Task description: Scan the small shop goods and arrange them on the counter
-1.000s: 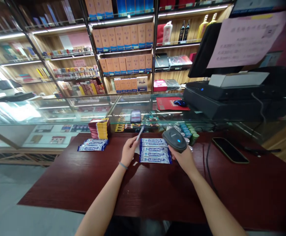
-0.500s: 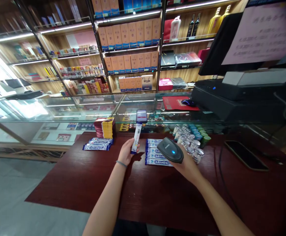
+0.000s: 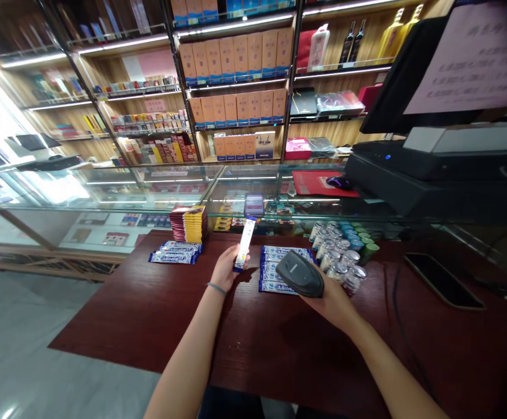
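Left hand (image 3: 226, 269) grip closed on gum pack (image 3: 245, 243); right hand (image 3: 329, 294) grip closed round scanner (image 3: 300, 273).

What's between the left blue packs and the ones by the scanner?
In the head view, the left hand holding a stick pack upright, over bare table.

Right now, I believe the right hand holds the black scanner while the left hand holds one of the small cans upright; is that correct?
Not quite: in the head view the left hand holds a slim white-and-blue packet upright, not a can. The right hand does hold the black scanner.
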`<state>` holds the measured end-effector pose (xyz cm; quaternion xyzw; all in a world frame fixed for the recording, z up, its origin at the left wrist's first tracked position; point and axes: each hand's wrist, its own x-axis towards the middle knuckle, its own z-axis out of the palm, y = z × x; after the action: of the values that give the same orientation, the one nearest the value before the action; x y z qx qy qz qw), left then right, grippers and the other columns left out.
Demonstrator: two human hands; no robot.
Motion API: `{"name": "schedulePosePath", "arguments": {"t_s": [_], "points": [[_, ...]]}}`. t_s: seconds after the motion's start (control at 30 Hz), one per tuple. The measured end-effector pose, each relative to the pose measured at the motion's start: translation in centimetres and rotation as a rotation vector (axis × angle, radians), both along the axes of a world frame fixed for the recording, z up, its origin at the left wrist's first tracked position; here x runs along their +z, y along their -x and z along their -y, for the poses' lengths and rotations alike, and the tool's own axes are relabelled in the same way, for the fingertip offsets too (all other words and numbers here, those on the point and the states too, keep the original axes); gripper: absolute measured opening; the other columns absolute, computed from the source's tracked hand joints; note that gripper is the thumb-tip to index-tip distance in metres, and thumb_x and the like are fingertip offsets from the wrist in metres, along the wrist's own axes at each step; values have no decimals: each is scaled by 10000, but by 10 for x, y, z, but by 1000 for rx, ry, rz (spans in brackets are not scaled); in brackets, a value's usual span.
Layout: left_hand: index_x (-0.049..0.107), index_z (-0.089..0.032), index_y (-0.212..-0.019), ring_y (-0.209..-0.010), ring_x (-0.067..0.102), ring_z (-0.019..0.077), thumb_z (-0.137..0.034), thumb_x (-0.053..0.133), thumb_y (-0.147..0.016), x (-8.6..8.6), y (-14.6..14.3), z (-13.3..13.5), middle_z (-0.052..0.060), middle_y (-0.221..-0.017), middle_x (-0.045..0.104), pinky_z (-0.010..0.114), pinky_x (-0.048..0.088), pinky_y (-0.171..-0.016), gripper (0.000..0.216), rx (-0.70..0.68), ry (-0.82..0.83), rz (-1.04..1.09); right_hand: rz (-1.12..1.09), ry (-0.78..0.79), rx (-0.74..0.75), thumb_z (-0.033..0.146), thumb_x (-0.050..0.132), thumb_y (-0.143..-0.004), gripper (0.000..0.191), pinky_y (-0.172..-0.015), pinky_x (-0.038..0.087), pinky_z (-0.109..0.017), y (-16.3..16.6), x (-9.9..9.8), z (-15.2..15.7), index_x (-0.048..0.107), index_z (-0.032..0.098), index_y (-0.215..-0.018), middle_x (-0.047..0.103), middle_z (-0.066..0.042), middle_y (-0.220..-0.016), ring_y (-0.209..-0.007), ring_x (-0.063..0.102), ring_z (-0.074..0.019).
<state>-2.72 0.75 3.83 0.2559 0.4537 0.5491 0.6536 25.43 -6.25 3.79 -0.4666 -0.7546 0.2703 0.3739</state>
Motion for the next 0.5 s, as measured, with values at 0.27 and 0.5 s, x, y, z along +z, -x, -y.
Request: {"name": "schedulePosePath", "arguments": {"t_s": [0.27,0.5], "points": [[676,-123,-1038,-710,707,147,-278,674,-946,-3,2,-2,82,-920,715,230,588,-548,181,-7,-1,53,-18,-15,-30,352,651,-869,429,-855,580,-369,0,5,2,558,238,-1272,779,-82,-1059,-1011,751,-302],[662,-143,-1063,-835,737,171,-242,626,-976,-6,6,-3,112,-1048,751,338,647,-766,137,-48,-23,245,-1,-23,-57,343,657,-853,460,-836,578,-367,-4,1,-2,525,223,-1277,773,-110,-1105,-1018,752,-307]]}}
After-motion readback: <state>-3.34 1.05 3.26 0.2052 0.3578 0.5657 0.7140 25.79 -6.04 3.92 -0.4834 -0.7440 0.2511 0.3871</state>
